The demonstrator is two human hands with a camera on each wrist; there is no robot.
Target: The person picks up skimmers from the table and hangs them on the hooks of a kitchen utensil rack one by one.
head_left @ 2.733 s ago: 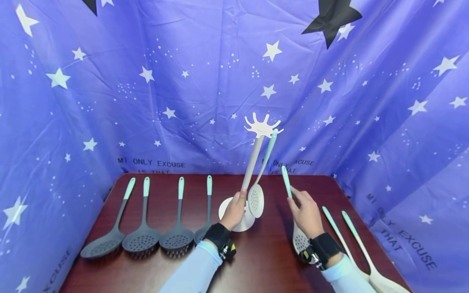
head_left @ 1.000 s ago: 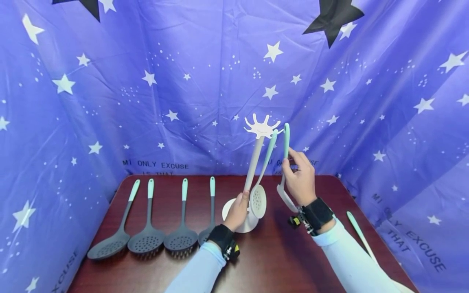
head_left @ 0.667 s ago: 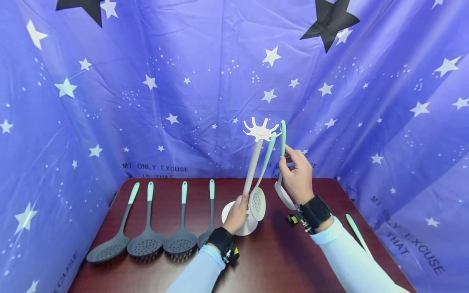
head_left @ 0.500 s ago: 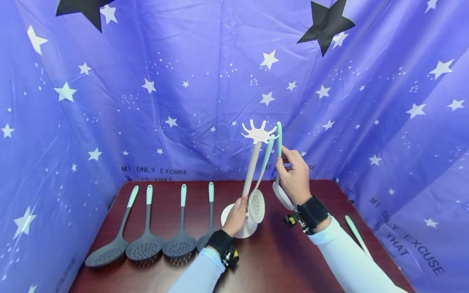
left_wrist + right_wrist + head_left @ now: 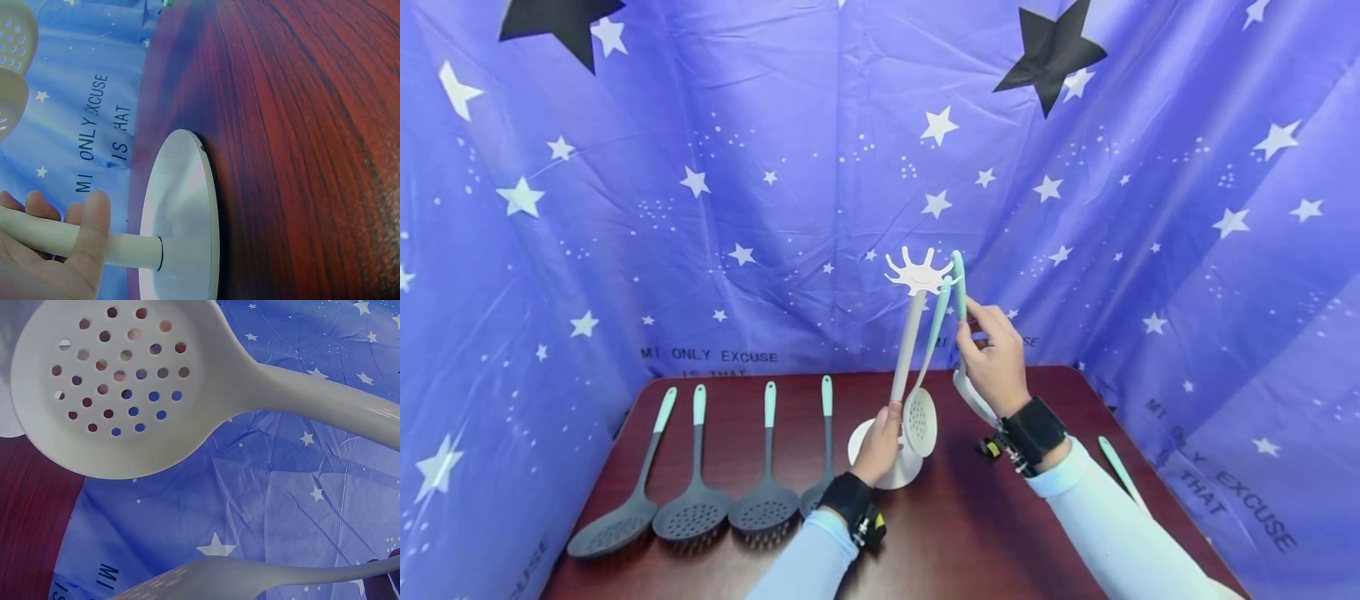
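A white utensil stand (image 5: pixel 917 273) with a ring of hooks leans slightly right, its round base (image 5: pixel 181 187) on the table. My left hand (image 5: pixel 878 448) grips its post low down. One white skimmer (image 5: pixel 920 422) with a mint handle hangs from a right-hand hook; its perforated head fills much of the right wrist view. My right hand (image 5: pixel 996 354) pinches the mint handle of a second white skimmer (image 5: pixel 960 287), held upright with its handle top beside a hook. Whether that handle rests on the hook I cannot tell. Its head (image 5: pixel 219 575) is seen nearly edge-on.
Several grey skimmers (image 5: pixel 691 510) with mint handles lie in a row on the left of the dark red table (image 5: pixel 955 533). At right, another mint handle (image 5: pixel 1120 467) is partly hidden by my right sleeve. A starry blue curtain (image 5: pixel 820 208) encloses the table.
My right hand has lifted the second skimmer from the right of the table and brought it up and leftward to the hooks. My left hand keeps its hold on the post.
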